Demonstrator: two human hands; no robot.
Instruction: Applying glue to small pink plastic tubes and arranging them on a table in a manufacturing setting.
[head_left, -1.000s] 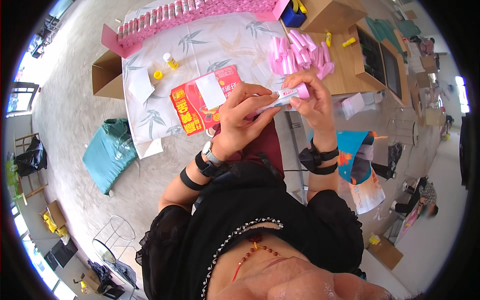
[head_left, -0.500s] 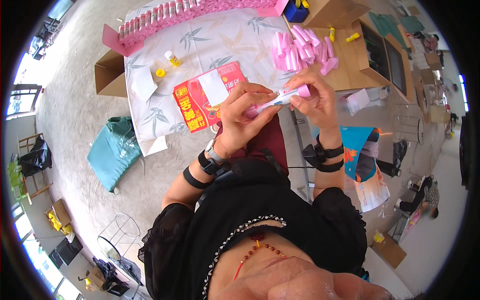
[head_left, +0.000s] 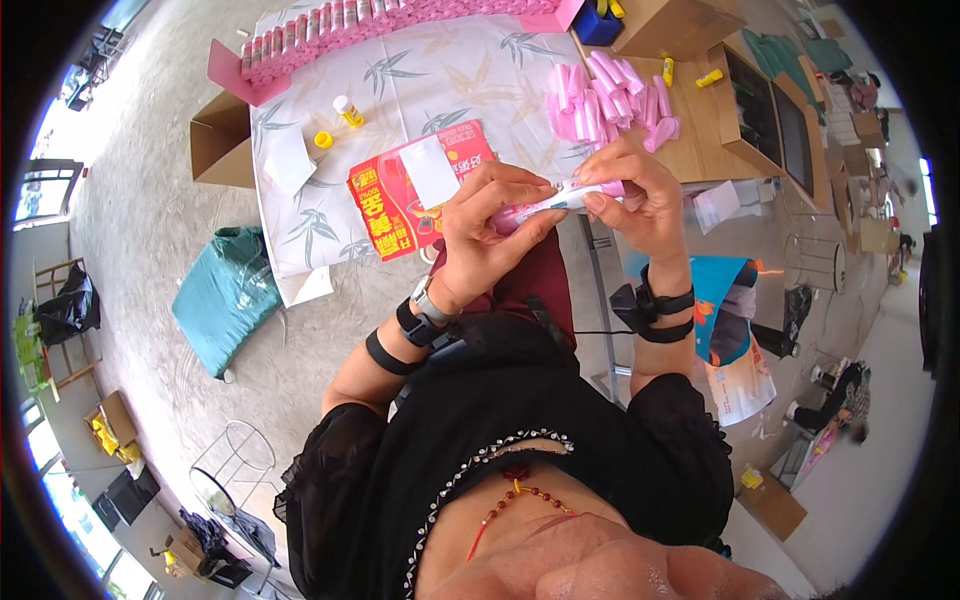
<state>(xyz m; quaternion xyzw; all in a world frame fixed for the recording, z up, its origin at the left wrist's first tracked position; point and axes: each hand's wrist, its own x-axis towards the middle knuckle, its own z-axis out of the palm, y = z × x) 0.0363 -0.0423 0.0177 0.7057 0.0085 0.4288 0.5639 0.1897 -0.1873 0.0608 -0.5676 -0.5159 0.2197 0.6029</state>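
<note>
Our left hand [head_left: 490,222] is curled nearly closed, thumb and fingers pinching the lower left end of a pink and white tube [head_left: 572,197], while our right hand [head_left: 638,192] closes thumb and fingers around its other end. We have the tube lying aslant between both hands, off the near edge of the table and above our dark red trousers [head_left: 535,275]. A watch [head_left: 430,303] and black straps circle our left wrist, and a black band [head_left: 660,305] circles the right. Just beyond the left hand we see a red printed sheet [head_left: 378,200] with a white slip [head_left: 430,175] on top, resting on a leaf-patterned tablecloth [head_left: 470,55]. Farther out, a yellow glue stick with a white top [head_left: 349,111] is near a loose yellow cap [head_left: 323,141]. Ahead of the right hand we find a heap of pink tubes [head_left: 605,100], and beyond it a blue container [head_left: 597,27] beside a cardboard box [head_left: 680,25]. Along the table's far side, a pink box [head_left: 240,75] holds rows of tubes. On the floor at our left lies a teal bundle [head_left: 225,305].
</note>
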